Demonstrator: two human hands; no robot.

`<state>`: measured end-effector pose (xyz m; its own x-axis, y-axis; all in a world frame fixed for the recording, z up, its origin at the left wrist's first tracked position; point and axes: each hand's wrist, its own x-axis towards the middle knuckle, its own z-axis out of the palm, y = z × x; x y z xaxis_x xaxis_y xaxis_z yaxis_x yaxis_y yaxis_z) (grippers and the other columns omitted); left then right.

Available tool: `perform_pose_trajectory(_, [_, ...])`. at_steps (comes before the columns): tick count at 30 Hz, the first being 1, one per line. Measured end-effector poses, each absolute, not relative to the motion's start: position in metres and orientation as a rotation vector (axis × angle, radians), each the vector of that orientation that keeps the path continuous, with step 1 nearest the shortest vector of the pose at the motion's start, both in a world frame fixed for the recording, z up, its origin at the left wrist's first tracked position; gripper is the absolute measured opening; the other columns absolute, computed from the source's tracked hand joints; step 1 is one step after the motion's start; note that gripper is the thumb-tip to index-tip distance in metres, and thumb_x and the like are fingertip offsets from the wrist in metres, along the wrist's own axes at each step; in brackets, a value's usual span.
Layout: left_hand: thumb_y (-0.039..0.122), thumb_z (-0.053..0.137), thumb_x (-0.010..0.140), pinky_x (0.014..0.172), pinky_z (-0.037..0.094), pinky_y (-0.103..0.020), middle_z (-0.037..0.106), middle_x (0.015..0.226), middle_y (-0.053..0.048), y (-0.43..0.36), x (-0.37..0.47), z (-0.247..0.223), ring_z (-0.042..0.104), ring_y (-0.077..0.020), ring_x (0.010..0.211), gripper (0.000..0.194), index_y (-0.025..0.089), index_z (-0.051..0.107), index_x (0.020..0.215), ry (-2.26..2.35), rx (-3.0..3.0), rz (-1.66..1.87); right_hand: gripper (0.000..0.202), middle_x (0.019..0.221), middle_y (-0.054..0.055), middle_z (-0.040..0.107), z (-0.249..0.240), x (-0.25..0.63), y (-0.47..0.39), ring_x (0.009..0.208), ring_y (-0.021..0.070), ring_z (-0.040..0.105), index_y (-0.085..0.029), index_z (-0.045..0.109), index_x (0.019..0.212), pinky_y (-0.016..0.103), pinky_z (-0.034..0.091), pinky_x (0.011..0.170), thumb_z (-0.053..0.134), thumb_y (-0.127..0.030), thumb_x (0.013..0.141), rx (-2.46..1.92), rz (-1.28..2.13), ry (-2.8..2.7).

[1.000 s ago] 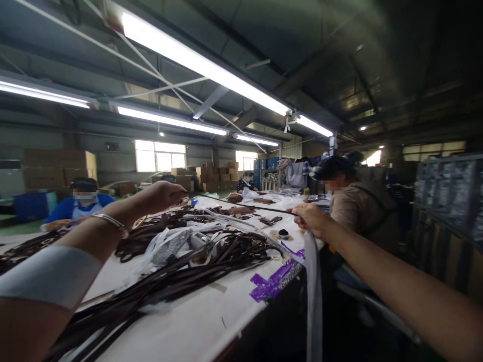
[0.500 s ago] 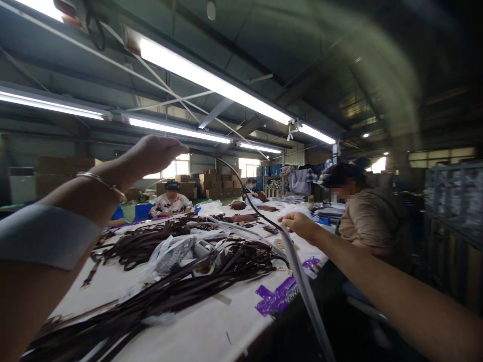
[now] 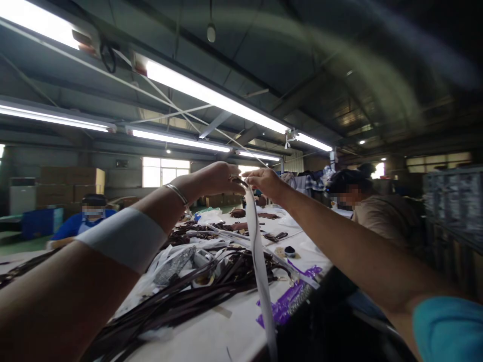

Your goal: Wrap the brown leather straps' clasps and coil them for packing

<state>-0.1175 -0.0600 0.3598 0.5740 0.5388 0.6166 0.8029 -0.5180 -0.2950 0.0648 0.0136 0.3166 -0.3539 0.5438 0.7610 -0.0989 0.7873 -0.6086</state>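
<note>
My left hand (image 3: 223,177) is raised in front of me, fingers closed around the upper end of a dark strap (image 3: 241,181) with a metallic glint. Close against it, my right hand (image 3: 265,182) pinches at the same end, fingertips partly hidden. From between the hands a long white wrapping strip (image 3: 258,256) hangs past the table edge, with the strap's dark edge showing along it. Below, many dark brown straps (image 3: 169,306) lie in a heap on the white table (image 3: 192,332).
Clear plastic bags (image 3: 177,264) lie among the straps. Purple tape (image 3: 281,306) marks the table's edge. One person in blue (image 3: 68,226) sits at left; another in a brown top (image 3: 385,213) bends over at right. A rack (image 3: 453,201) stands far right.
My left hand has come down and right, my right hand up and left, so they now meet. The strap stretched between them is no longer exposed; the white strip hangs straighter.
</note>
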Motion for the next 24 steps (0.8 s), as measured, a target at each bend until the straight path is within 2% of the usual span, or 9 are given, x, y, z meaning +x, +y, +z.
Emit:
perform_pose_trajectory(3, [0.051,0.079,0.068,0.054,0.037,-0.024,0.063,0.066,0.001,-0.063,-0.107,0.348,0.053,-0.0130,0.059,0.052,0.013,0.072,0.102,-1.167,-2.325,-0.631,0.010,0.097,0.008,0.072,0.317,0.051,0.006,0.076,0.0157,0.060,-0.014,0.067,0.062,0.029,0.049,0.070,0.062,-0.019,0.069,-0.234,0.660,-1.846])
perform_pose_trajectory(7, [0.054,0.068,0.077,0.049,0.032,-0.023,0.053,0.060,0.003,-0.065,-0.104,0.331,0.042,-0.0089,0.054,0.040,0.014,0.070,0.080,-1.278,-2.469,-0.817,0.014,0.109,0.008,0.069,0.306,0.048,0.003,0.093,0.0178,0.062,-0.014,0.066,0.064,0.029,0.050,0.082,0.065,-0.025,0.073,-0.201,0.678,-1.778])
perform_pose_trajectory(9, [0.048,0.065,0.081,0.046,0.028,-0.022,0.047,0.056,0.005,-0.065,-0.107,0.321,0.037,-0.0067,0.050,0.035,0.014,0.067,0.071,-1.291,-2.532,-1.058,0.020,0.113,0.008,0.067,0.291,0.052,0.003,0.097,0.0181,0.062,-0.015,0.068,0.077,0.028,0.051,0.081,0.066,-0.034,0.079,-0.228,0.755,-1.732])
perform_pose_trajectory(11, [0.038,0.063,0.082,0.043,0.021,-0.022,0.039,0.050,0.007,-0.067,-0.109,0.313,0.031,-0.0053,0.045,0.028,0.015,0.061,0.066,-1.356,-2.485,-1.334,0.034,0.112,0.007,0.067,0.268,0.056,0.004,0.099,0.0182,0.062,-0.019,0.067,0.101,0.027,0.052,0.078,0.068,-0.046,0.081,-0.241,0.829,-1.716])
perform_pose_trajectory(14, [0.025,0.056,0.085,0.040,0.018,-0.021,0.032,0.046,0.009,-0.070,-0.109,0.307,0.027,-0.0041,0.039,0.021,0.017,0.053,0.066,-1.426,-2.404,-1.778,0.057,0.100,0.004,0.069,0.226,0.058,-0.001,0.090,0.0181,0.065,-0.023,0.058,0.117,0.027,0.055,0.071,0.077,-0.054,0.074,-0.253,1.069,-1.817])
perform_pose_trajectory(17, [0.026,0.055,0.090,0.046,0.032,-0.018,0.042,0.056,0.007,-0.066,-0.104,0.302,0.042,-0.0043,0.045,0.018,0.017,0.051,0.075,-1.051,-2.492,-2.324,0.046,0.068,0.001,0.063,0.200,0.050,-0.017,0.062,0.0155,0.061,-0.018,0.060,0.092,0.027,0.053,0.055,0.076,-0.058,0.075,-0.294,1.402,-1.881])
perform_pose_trajectory(20, [0.048,0.044,0.098,0.063,0.048,-0.022,0.058,0.078,0.002,-0.057,-0.089,0.263,0.060,-0.0083,0.065,0.028,0.022,0.054,0.104,-0.728,-2.556,-2.705,0.036,0.056,-0.005,0.049,0.212,0.039,-0.027,0.045,0.0082,0.047,-0.019,0.054,0.081,0.021,0.044,0.044,0.064,-0.053,0.088,-0.185,1.469,-1.758])
perform_pose_trajectory(22, [0.062,0.049,0.092,0.066,0.051,-0.026,0.062,0.080,0.000,-0.058,-0.071,0.205,0.064,-0.0122,0.070,0.044,0.022,0.057,0.110,-0.955,-2.764,-2.748,0.030,0.058,-0.008,0.045,0.233,0.038,-0.019,0.045,0.0051,0.042,-0.019,0.052,0.083,0.017,0.038,0.043,0.058,-0.047,0.094,-0.161,1.380,-1.659])
perform_pose_trajectory(24, [0.061,0.076,0.070,0.066,0.053,-0.028,0.065,0.074,-0.004,-0.073,-0.056,0.130,0.066,-0.0179,0.071,0.057,0.017,0.064,0.104,-1.352,-3.291,-2.437,0.030,0.058,-0.009,0.043,0.254,0.049,0.002,0.045,0.0035,0.038,-0.019,0.052,0.083,0.016,0.034,0.044,0.053,-0.045,0.097,-0.255,1.263,-1.553])
